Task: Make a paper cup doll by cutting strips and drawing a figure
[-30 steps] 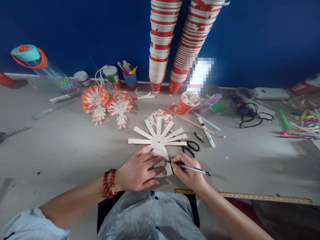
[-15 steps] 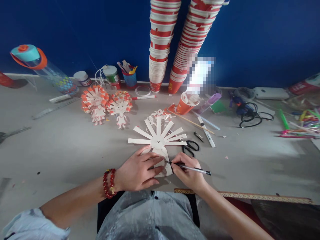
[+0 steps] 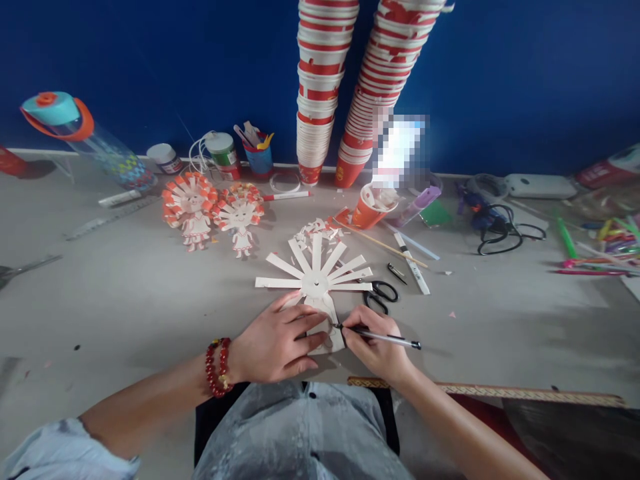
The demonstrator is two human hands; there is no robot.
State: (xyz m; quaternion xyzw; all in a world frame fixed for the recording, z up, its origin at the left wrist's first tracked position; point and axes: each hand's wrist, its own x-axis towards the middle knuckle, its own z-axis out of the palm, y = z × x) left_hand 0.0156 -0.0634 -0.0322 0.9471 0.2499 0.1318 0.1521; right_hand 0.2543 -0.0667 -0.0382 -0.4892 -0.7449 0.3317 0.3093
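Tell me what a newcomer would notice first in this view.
Likely the two tall cup stacks at top centre, before the blue wall. Next, the white paper cutout with splayed strips just below centre, partly under the left hand, with a pen in the right hand. Then two orange-fringed paper dolls, left of centre.

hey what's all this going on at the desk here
A person is drawing on a white paper cutout whose upper part fans out into strips. The left hand lies spread over its lower part, while the right hand grips a pen with its tip at the paper, where some faint curved lines show. Black-handled scissors lie just beyond the right hand, paper scraps sit behind the cutout, and two paper dolls with orange-tipped fringes lie farther back.
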